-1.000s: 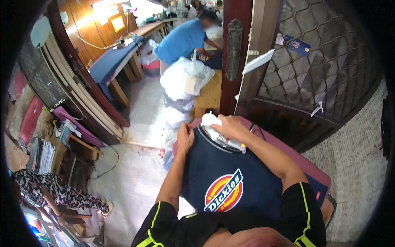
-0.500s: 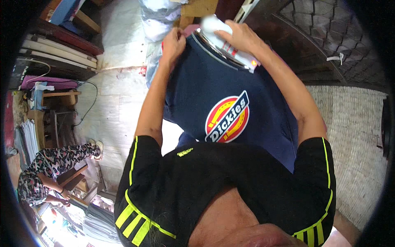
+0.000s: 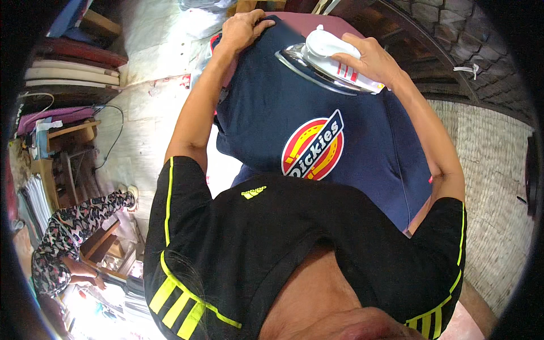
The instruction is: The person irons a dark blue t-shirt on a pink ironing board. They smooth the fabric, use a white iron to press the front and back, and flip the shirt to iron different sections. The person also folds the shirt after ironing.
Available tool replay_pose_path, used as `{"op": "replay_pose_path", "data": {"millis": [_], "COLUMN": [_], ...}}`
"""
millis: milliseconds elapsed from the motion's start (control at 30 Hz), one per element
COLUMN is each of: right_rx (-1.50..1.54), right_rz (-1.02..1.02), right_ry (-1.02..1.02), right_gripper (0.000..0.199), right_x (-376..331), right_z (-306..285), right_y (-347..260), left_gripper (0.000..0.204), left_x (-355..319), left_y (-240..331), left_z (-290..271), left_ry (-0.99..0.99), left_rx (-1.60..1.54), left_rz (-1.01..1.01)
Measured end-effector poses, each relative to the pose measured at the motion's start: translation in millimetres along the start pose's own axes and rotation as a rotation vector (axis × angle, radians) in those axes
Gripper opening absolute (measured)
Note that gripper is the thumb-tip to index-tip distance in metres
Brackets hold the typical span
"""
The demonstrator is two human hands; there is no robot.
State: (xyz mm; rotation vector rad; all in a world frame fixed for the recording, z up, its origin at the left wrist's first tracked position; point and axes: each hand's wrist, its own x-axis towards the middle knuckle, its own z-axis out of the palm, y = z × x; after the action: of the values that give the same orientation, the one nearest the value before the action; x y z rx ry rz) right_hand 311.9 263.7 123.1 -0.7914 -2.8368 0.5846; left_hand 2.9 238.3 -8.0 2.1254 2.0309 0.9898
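Right hand grips white iron, fingers wrapped over its handle, soleplate flat on navy shirt. Left hand pinches shirt's far edge, fingers curled on fabric. Shirt spread over maroon board.

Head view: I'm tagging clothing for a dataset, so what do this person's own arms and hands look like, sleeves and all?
Both forearms are bare, with no gloves, watch or rings visible on the left hand or right hand. The upper arms wear short black sleeves: the left sleeve has a thin neon-yellow line running down it, the right sleeve a matching one. Neon-yellow stripes show lower on the shirt.
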Motion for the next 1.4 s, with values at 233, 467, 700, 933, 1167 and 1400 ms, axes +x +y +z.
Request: {"op": "replay_pose_path", "data": {"millis": [233, 467, 700, 933, 1167, 1400], "right_rx": [-0.042, -0.091, -0.035, 0.057, -0.187, -0.269], "right_rz": [-0.024, 0.005, 0.150, 0.264, 0.589, 0.729], "right_ry": [0.097, 0.182, -0.008, -0.093, 0.092, 0.140], "right_gripper": [0.038, 0.049, 0.049, 0.042, 0.053, 0.051], "right_x": [39.8, 86.4, 95.2, 13.6, -172.7, -282.6], "right_z": [29.9, 50.8, 26.2, -31.7, -113.4, -152.7], "right_y": [-33.4, -42.5, -58.2, -40.1, 33.2, -7.8], "left_gripper": [0.020, 0.037, 0.020, 0.021, 0.050, 0.073], "left_x": [1.4, -41.1, -97.6, -108.6, -75.8, -69.9], "left_y": [-14.5, -76.1, 46.9, 111.1, 114.2, 103.6], "left_z": [-13.9, -44.6, -71.6, -17.6, 47.1, 65.9], "left_ry": [-0.050, 0.173, 0.564, 0.289, 0.091, 0.079], "left_rx": [-0.364, -0.684, -0.527, -0.477, 0.131, 0.239], "left_rz": [-0.057, -0.477, -0.249, -0.034, 0.203, 0.080]}}
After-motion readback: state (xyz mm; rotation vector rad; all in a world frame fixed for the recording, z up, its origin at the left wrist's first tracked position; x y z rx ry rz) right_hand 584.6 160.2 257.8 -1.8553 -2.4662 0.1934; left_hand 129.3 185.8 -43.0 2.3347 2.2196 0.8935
